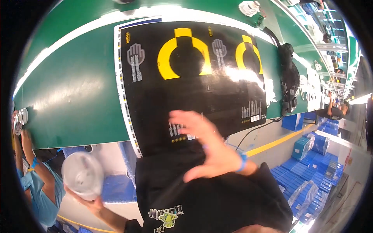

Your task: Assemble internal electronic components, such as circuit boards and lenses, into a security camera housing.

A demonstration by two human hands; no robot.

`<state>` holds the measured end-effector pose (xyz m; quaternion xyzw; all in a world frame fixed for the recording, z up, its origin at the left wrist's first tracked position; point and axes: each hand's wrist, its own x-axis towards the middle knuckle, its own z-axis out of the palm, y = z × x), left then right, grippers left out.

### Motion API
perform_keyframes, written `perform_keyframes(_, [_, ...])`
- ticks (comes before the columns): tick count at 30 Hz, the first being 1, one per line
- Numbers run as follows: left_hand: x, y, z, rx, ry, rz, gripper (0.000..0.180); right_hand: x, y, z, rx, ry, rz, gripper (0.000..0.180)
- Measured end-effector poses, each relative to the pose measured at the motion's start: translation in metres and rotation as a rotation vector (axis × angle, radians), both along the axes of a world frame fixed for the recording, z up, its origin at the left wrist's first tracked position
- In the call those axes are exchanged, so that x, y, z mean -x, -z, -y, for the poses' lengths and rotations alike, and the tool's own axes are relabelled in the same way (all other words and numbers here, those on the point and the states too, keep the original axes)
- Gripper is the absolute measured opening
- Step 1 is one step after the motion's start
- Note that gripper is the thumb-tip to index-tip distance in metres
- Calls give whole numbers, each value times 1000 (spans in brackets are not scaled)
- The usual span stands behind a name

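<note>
Head view. The left hand (90, 200) sits low at the left of the picture, off the counter's near edge, fingers cupped under a round translucent lid (82, 174) and holding it. The lid faces up toward the camera, tilted slightly, its disc above and just left of the palm; it has no long axis to speak of. It is well apart from the counter top, out over the floor side.

The right hand (208, 145) is spread wide and empty, fingers fanned and pointing left, blurred. It hovers over the near edge of the black mat (194, 97), which lies flat on the green counter (74, 97). Whether it touches the mat cannot be told.

The relation that matters: the lid lies to the left of the right hand and lower in the picture, apart from it, with the person's dark shirt (210, 202) between. The left hand is the nearer, being already on it.

The mat carries two yellow ring marks (184, 52) toward its far edge, both bare. A co-worker's arm (29, 155) in a light blue sleeve reaches in at the far left.
</note>
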<state>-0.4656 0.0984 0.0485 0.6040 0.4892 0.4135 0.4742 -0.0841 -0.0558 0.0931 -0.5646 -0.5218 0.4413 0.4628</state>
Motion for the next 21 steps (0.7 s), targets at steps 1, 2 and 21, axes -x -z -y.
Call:
perform_keyframes(1, [-94, -36, 12, 0, 121, 55, 127, 24, 14, -15, -184, 44, -114, 113])
perform_keyframes(2, [-138, -28, 3, 33, 434, 135, 121, 31, 14, -25, -170, 12, -133, 110])
perform_keyframes(21, [-353, 43, -99, -326, 1224, 9, 90, -433, -17, 9, 145, 876, 917, 73])
